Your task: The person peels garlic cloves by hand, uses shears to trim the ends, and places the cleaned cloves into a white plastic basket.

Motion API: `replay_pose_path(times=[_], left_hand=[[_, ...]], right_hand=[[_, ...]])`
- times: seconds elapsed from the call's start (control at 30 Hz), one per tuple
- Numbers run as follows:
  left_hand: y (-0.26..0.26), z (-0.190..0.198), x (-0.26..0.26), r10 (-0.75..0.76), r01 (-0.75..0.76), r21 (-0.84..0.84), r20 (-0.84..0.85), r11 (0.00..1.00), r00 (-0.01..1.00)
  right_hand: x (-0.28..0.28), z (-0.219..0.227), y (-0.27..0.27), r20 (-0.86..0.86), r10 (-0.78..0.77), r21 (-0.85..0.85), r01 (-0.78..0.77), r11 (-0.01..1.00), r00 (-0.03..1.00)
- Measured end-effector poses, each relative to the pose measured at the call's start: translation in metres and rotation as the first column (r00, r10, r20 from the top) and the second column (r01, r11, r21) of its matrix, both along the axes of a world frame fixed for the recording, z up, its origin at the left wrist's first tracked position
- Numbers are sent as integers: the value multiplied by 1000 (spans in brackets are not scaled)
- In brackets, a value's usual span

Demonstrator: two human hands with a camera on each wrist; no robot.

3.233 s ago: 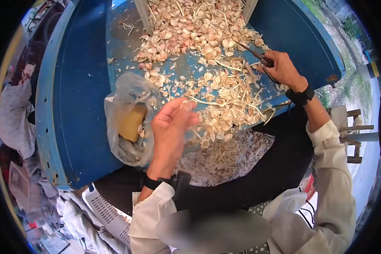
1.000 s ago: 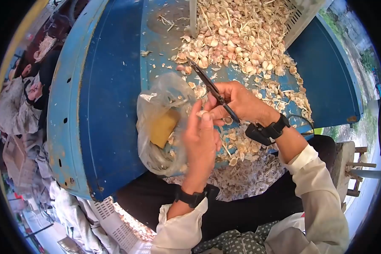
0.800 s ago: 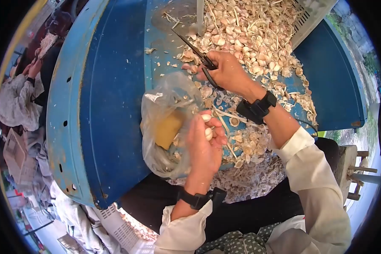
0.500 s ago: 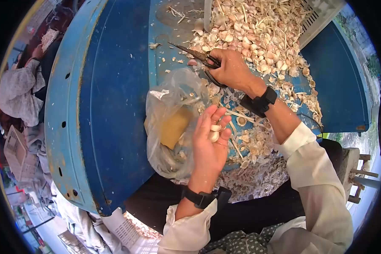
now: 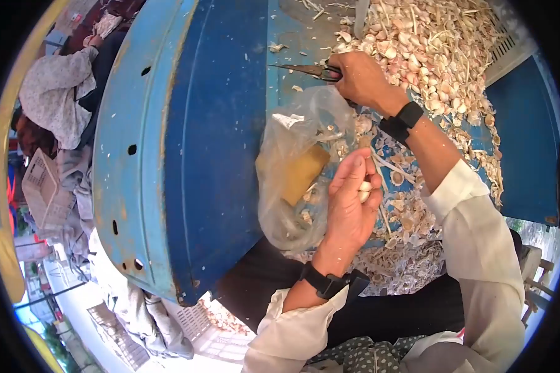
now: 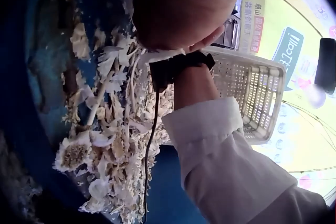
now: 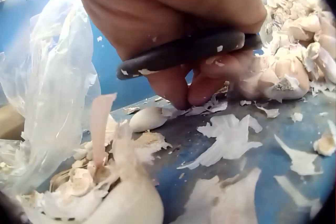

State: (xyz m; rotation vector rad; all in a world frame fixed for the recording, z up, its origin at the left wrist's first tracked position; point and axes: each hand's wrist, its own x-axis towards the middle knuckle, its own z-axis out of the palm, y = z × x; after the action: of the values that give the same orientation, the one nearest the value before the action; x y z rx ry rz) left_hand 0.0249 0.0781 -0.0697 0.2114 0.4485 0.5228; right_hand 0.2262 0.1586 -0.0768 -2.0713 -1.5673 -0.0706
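Observation:
My left hand (image 5: 353, 208) holds a few peeled garlic cloves (image 5: 364, 194) in its curled fingers, palm turned up, in the head view. Farther forward, my right hand (image 5: 366, 79) grips dark scissors (image 5: 308, 69), their blades pointing left. The right wrist view shows the black handle loop (image 7: 181, 53) across that hand, with its fingertips (image 7: 202, 90) down at the blue table among skins. Beside them lies a white garlic clove (image 7: 149, 119). A large heap of garlic cloves (image 5: 429, 59) spreads just right of the right hand.
A clear plastic bag (image 5: 286, 224) with a yellow-brown block (image 5: 305, 176) inside stands left of my left hand. Trimmings and skins (image 5: 410, 224) cover the table's near side. A raised blue side wall (image 5: 214, 155) bounds the left; a slotted white crate (image 5: 510, 50) stands behind the heap.
The two hands were together beside the bag a second ago. My right hand has since moved forward with the scissors, while the left keeps the cloves. The head view has shifted leftward.

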Motion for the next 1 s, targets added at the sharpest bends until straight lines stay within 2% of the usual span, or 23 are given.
replay_pose_path(times=[0.07, 0.1, 0.13, 0.17, 0.23, 0.27, 0.3, 0.33, 0.4, 0.43, 0.5, 0.6, 0.63, 0.67, 0.7, 0.73, 0.77, 0.8, 0.83, 0.87, 0.9, 0.93, 1.0], left_hand=[[0, -7, -1, 20, -19, 59, -13, 998, 1000], [-1, -7, 0, 23, -19, 70, -62, 997, 998], [-1, -5, 0, 27, -18, 131, -70, 991, 997], [1, -3, -2, 46, -14, 225, -137, 974, 990], [-9, 3, 5, 23, 43, 351, -182, 935, 983], [-10, 6, 3, 4, 73, 405, -185, 911, 983], [-14, 8, 2, -45, 146, 458, -225, 877, 973], [-17, 9, 1, -81, 211, 512, -265, 833, 961], [-20, 14, -4, -95, 265, 549, -319, 793, 943], [-22, 14, -1, -112, 275, 549, -311, 789, 944], [-23, 15, 1, -20, 206, 596, -303, 776, 953], [-17, 15, 1, -65, 206, 573, -257, 793, 964], [-15, 19, -1, -71, 256, 589, -318, 766, 945], [-15, 20, -1, -76, 262, 588, -322, 765, 944], [-14, 20, -1, -76, 278, 575, -350, 769, 934], [-13, 20, -2, -76, 295, 560, -379, 774, 922], [-11, 21, -1, -79, 296, 556, -380, 777, 922], [-9, 22, -1, -75, 336, 563, -434, 755, 898], [-8, 22, -1, -72, 377, 568, -486, 731, 871], [-7, 21, -2, -79, 379, 564, -483, 733, 872], [-7, 20, -3, -71, 391, 613, -479, 686, 875], [-7, 19, -3, -61, 402, 660, -475, 635, 878], [-6, 17, -4, -57, 387, 657, -464, 647, 884]], right_hand=[[-3, 13, -19, -129, -72, -42, 67, 997, 989], [-6, 22, -37, -523, -61, -36, 50, 998, 850], [-11, 30, -57, -704, -56, -23, 57, 998, 708], [-17, 48, -81, -781, -98, -89, 44, 995, 617], [-34, 54, -123, -906, -56, -25, 79, 997, 419], [-47, 63, -139, -930, -69, -58, 41, 997, 360], [-54, 61, -150, -967, -43, -45, -2, 999, 251], [-55, 60, -160, -957, -116, -128, -28, 991, 266], [-56, 50, -171, -980, -30, -33, -16, 999, 196], [-57, 54, -173, -978, -36, -36, 2, 999, 203], [-63, 57, -176, -986, -2, 4, 35, 999, 167], [-64, 58, -180, -991, 35, 42, 50, 998, 133], [-64, 60, -182, -977, 17, 28, 48, 998, 212], [-61, 65, -186, -978, 16, 27, 53, 998, 208], [-53, 72, -192, -836, -77, -103, -17, 995, 543], [-45, 77, -198, -577, -118, -251, -38, 967, 808], [-40, 81, -203, -460, -114, -316, -43, 948, 880], [-35, 82, -207, -462, -118, -322, -42, 946, 879], [-30, 83, -211, -332, -15, -317, -97, 943, 943], [-25, 84, -214, -190, 91, -322, -150, 935, 977], [-20, 80, -216, -123, 133, -316, -165, 934, 984], [-17, 80, -218, -126, 129, -321, -164, 933, 984], [-14, 84, -216, -69, 160, -390, -174, 904, 985]])
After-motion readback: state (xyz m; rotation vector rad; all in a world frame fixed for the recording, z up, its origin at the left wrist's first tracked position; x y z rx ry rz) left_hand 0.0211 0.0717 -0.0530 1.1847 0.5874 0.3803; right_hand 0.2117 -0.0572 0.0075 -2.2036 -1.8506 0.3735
